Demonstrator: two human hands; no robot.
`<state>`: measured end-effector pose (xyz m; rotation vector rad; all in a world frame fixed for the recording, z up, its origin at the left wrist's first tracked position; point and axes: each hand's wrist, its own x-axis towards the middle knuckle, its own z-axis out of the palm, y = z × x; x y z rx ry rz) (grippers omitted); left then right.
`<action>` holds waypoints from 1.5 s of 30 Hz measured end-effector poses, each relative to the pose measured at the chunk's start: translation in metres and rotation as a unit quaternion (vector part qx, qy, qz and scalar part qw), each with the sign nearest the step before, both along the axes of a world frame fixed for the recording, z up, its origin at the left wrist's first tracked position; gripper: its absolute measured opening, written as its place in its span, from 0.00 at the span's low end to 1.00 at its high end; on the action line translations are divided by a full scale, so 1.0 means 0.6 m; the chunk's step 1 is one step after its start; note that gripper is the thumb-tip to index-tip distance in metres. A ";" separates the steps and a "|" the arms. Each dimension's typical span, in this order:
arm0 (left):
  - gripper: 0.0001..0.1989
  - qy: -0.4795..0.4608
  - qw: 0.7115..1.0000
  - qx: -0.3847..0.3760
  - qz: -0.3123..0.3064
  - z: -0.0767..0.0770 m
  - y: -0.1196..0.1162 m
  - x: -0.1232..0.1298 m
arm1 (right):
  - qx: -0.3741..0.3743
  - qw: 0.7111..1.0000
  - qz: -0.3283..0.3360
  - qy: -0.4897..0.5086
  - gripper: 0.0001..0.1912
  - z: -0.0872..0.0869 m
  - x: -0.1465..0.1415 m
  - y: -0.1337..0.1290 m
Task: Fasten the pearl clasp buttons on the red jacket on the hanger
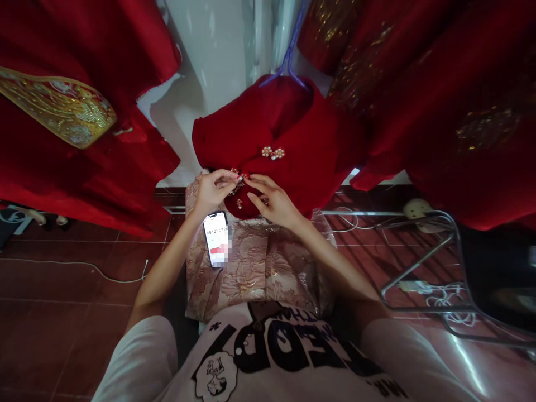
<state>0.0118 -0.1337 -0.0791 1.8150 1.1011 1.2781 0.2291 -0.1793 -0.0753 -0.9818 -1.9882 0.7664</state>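
Note:
A red garment (310, 167) with jewelled flower fasteners hangs in front of me on a purple hanger (288, 58), its lower part over my lap. My left hand (213, 190) is closed in a pinch on a small jewelled fastener (240, 178) at the garment's front. Reaching in from the other side, my right hand (272, 201) touches the cloth beside that fastener with outstretched fingertips, its thumb apart from them. A pearl flower clasp (273, 152) sits just above both hands. Below my left hand, a phone (216, 239) showing a timer lies on the pink brocade cloth (251, 257).
Red garments with gold decoration hang at left (84, 178) and right (427, 100). A metal-framed chair (454, 240) stands at right, with coiled white cables (452, 298) on the tiled floor beneath. Another thin cable (75, 263) crosses the floor at left.

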 end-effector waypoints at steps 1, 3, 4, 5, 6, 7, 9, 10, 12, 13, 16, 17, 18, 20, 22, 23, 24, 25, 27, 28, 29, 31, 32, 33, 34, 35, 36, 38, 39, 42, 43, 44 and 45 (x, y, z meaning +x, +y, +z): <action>0.07 -0.007 1.000 -0.001 -0.004 -0.003 -0.001 0.000 | -0.006 1.000 0.009 -0.004 0.25 0.003 0.002 0.001; 0.11 -0.015 1.000 -0.012 -0.005 -0.011 -0.005 0.000 | -0.014 0.999 0.031 -0.014 0.25 0.011 0.009 0.002; 0.13 -0.008 1.000 -0.020 -0.005 -0.016 -0.008 0.000 | -0.017 0.999 0.039 -0.021 0.24 0.017 0.014 0.002; 0.14 0.010 1.000 -0.027 -0.011 -0.021 -0.013 -0.001 | -0.018 0.999 0.043 -0.028 0.22 0.024 0.020 0.002; 0.13 0.039 0.998 -0.032 -0.023 -0.025 -0.019 -0.003 | -0.019 0.998 0.042 -0.036 0.21 0.031 0.026 0.001; 0.12 0.077 0.996 -0.037 -0.040 -0.027 -0.026 -0.005 | -0.021 0.998 0.036 -0.044 0.20 0.039 0.034 -0.001; 0.09 0.164 0.983 -0.046 -0.073 -0.026 -0.042 -0.009 | -0.041 0.997 0.021 -0.066 0.19 0.052 0.052 -0.006; 0.08 0.207 0.973 -0.051 -0.085 -0.023 -0.049 -0.009 | -0.056 0.995 0.015 -0.085 0.18 0.058 0.061 -0.010; 0.10 0.278 0.954 -0.063 -0.091 -0.014 -0.063 -0.008 | -0.089 0.987 0.002 -0.137 0.15 0.065 0.075 -0.017; 0.12 0.305 0.946 -0.071 -0.088 -0.009 -0.068 -0.006 | -0.104 0.980 -0.008 -0.169 0.14 0.067 0.080 -0.019; 0.15 0.351 0.928 -0.101 -0.070 0.002 -0.077 0.003 | -0.145 0.955 -0.041 -0.257 0.13 0.064 0.079 -0.020; 0.15 0.357 0.925 -0.110 -0.068 0.003 -0.078 0.006 | -0.157 0.947 -0.048 -0.276 0.15 0.061 0.074 -0.019; 0.15 0.359 0.923 -0.116 -0.069 0.003 -0.078 0.008 | -0.166 0.941 -0.052 -0.291 0.16 0.056 0.068 -0.017; 0.14 0.354 0.925 -0.116 -0.074 -0.002 -0.076 0.010 | -0.172 0.933 -0.059 -0.310 0.18 0.045 0.053 -0.013; 0.14 0.338 0.932 -0.111 -0.074 -0.009 -0.073 0.009 | -0.165 0.928 -0.070 -0.327 0.17 0.031 0.040 -0.010; 0.15 0.328 0.936 -0.109 -0.072 -0.013 -0.071 0.009 | -0.155 0.926 -0.080 -0.335 0.16 0.025 0.035 -0.010; 0.15 0.319 0.939 -0.107 -0.069 -0.016 -0.069 0.009 | -0.143 0.924 -0.092 -0.342 0.14 0.019 0.030 -0.010; 0.15 0.311 0.942 -0.106 -0.065 -0.019 -0.067 0.008 | -0.129 0.923 -0.103 -0.348 0.12 0.014 0.027 -0.010; 0.15 0.302 0.945 -0.109 -0.058 -0.022 -0.065 0.009 | -0.102 0.924 -0.118 -0.350 0.08 0.006 0.025 -0.009; 0.14 0.300 0.946 -0.113 -0.055 -0.023 -0.065 0.010 | -0.093 0.925 -0.121 -0.347 0.06 0.003 0.026 -0.009; 0.14 0.296 0.946 -0.118 -0.055 -0.023 -0.064 0.011 | -0.091 0.927 -0.123 -0.341 0.04 0.001 0.027 -0.007; 0.13 0.285 0.949 -0.125 -0.056 -0.022 -0.065 0.014 | -0.105 0.934 -0.129 -0.316 0.04 -0.001 0.032 -0.003; 0.13 0.276 0.951 -0.126 -0.058 -0.022 -0.065 0.015 | -0.120 0.941 -0.125 -0.292 0.05 -0.002 0.035 -0.001; 0.13 0.266 0.954 -0.126 -0.060 -0.023 -0.065 0.016 | -0.139 0.950 -0.110 -0.257 0.06 -0.002 0.038 0.002; 0.14 0.256 0.956 -0.127 -0.061 -0.025 -0.065 0.017 | -0.157 0.960 -0.087 -0.213 0.07 -0.003 0.041 0.005; 0.14 0.246 0.959 -0.128 -0.061 -0.028 -0.064 0.017 | -0.171 0.969 -0.060 -0.165 0.07 -0.003 0.042 0.006; 0.13 0.235 0.961 -0.131 -0.059 -0.031 -0.062 0.018 | -0.179 0.976 -0.035 -0.122 0.07 -0.004 0.043 0.007; 0.11 0.209 0.967 -0.140 -0.050 -0.040 -0.058 0.018 | -0.177 0.982 -0.003 -0.065 0.05 -0.007 0.040 0.007; 0.09 0.195 0.969 -0.147 -0.046 -0.044 -0.056 0.018 | -0.171 0.984 0.002 -0.054 0.03 -0.009 0.037 0.005; 0.05 0.164 0.972 -0.162 -0.041 -0.053 -0.053 0.018 | -0.144 0.988 -0.006 -0.050 0.05 -0.020 0.023 0.001; 0.04 0.159 0.973 -0.163 -0.040 -0.054 -0.053 0.017 | -0.133 0.989 -0.015 -0.054 0.07 -0.025 0.018 0.001; 0.03 0.157 0.974 -0.161 -0.036 -0.055 -0.053 0.016 | -0.122 0.990 -0.025 -0.060 0.08 -0.029 0.014 0.000; 0.01 0.156 0.975 -0.158 -0.029 -0.055 -0.053 0.016 | -0.114 0.991 -0.030 -0.066 0.08 -0.033 0.012 0.001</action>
